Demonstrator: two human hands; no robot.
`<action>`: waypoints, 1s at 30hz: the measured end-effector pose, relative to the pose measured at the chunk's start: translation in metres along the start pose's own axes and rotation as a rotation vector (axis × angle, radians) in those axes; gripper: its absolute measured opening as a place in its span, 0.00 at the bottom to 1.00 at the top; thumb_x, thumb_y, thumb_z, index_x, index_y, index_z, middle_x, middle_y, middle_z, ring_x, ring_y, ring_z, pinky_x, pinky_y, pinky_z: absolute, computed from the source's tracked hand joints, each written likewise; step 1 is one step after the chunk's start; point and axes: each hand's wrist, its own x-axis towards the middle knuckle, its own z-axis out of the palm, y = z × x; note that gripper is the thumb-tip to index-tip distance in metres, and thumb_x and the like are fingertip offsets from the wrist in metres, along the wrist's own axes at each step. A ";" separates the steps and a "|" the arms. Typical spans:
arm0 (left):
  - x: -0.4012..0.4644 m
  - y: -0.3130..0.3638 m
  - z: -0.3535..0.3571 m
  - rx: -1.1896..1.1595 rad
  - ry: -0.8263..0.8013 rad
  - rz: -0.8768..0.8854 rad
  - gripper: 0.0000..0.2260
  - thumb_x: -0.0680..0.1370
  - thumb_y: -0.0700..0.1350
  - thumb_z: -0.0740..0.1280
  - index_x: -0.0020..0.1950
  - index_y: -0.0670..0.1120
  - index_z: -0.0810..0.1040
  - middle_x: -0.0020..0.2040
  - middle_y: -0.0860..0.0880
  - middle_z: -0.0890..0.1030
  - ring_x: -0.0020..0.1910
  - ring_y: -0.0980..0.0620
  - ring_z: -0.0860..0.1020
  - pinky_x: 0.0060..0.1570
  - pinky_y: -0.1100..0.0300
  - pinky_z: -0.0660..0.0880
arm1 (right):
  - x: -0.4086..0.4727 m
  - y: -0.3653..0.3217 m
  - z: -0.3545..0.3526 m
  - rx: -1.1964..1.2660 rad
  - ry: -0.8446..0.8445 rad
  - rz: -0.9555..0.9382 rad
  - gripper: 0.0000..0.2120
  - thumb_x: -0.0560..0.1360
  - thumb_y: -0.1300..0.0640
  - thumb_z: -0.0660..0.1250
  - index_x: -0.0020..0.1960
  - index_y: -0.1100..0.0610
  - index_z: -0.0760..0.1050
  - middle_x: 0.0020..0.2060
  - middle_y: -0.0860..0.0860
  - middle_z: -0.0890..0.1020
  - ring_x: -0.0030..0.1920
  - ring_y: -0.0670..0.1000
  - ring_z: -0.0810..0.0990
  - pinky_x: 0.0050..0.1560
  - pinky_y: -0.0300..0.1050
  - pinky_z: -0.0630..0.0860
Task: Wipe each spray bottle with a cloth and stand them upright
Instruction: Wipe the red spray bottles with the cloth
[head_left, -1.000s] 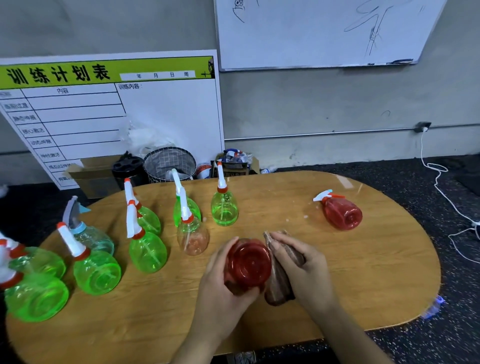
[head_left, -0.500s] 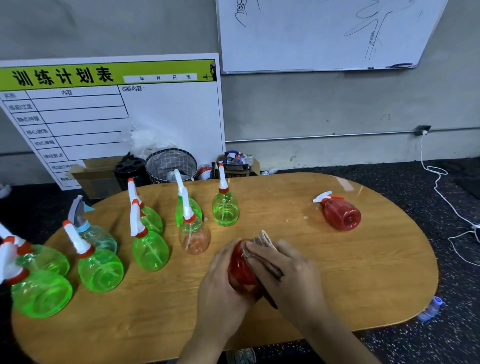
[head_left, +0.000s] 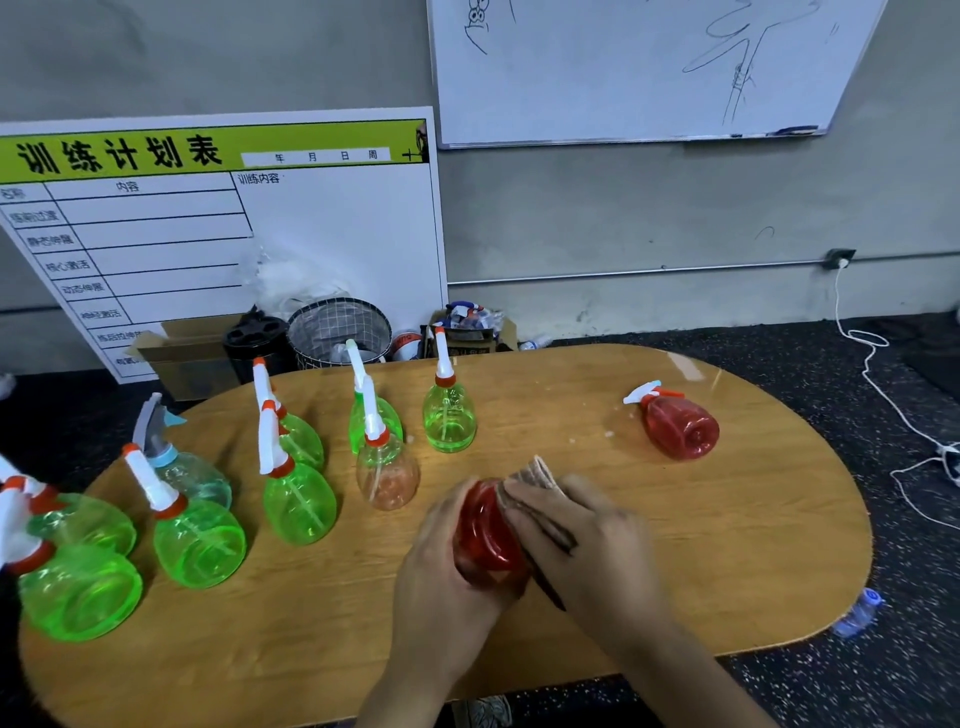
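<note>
- One red spray bottle (head_left: 485, 535), held above the near middle of the surface (head_left: 675, 545), base turned toward the camera; nozzle hidden.
- Left hand (head_left: 441, 577): fingers curled round the bottle's left and lower side, gripping it.
- Right hand (head_left: 587, 545): fingers bent over a brownish cloth (head_left: 537, 483), pressing it against the bottle's right side; hand motion-blurred.
- One second red spray bottle (head_left: 678, 423), lying on its side toward the far right of the surface, well apart from the hands, white nozzle pointing left.
- One clear pinkish bottle (head_left: 387, 473), upright, just left of the held bottle.
- Several green spray bottles, upright, grouped on the left half: one at the far middle (head_left: 449, 418), one in front (head_left: 298, 501), more toward the left edge (head_left: 200, 540).
- One pale blue bottle (head_left: 189, 475) with a grey trigger, upright among the green ones.
- One wire mesh basket (head_left: 340, 330) and a cardboard box (head_left: 189, 353) on the floor behind the surface.
- Two whiteboards against the wall: a printed chart (head_left: 208, 218) and a scribbled board (head_left: 639, 67).
</note>
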 end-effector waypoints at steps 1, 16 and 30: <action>0.000 0.002 0.001 -0.008 0.003 -0.006 0.41 0.65 0.63 0.78 0.77 0.59 0.71 0.69 0.64 0.76 0.69 0.62 0.76 0.70 0.55 0.76 | 0.001 -0.003 0.002 0.007 -0.011 -0.018 0.16 0.82 0.37 0.62 0.64 0.40 0.81 0.47 0.38 0.80 0.37 0.41 0.79 0.30 0.42 0.79; 0.002 -0.007 -0.010 0.031 -0.019 -0.033 0.44 0.63 0.63 0.81 0.77 0.61 0.70 0.67 0.68 0.75 0.67 0.61 0.77 0.70 0.52 0.76 | -0.004 0.004 0.001 -0.039 -0.017 -0.074 0.13 0.80 0.40 0.67 0.62 0.41 0.83 0.44 0.39 0.79 0.32 0.41 0.77 0.26 0.40 0.75; 0.000 -0.014 -0.011 0.003 -0.049 -0.017 0.45 0.65 0.65 0.80 0.79 0.62 0.67 0.72 0.66 0.74 0.70 0.59 0.76 0.68 0.49 0.78 | -0.007 0.012 -0.002 0.054 -0.127 -0.142 0.13 0.81 0.42 0.68 0.64 0.40 0.82 0.44 0.39 0.78 0.35 0.41 0.78 0.29 0.42 0.76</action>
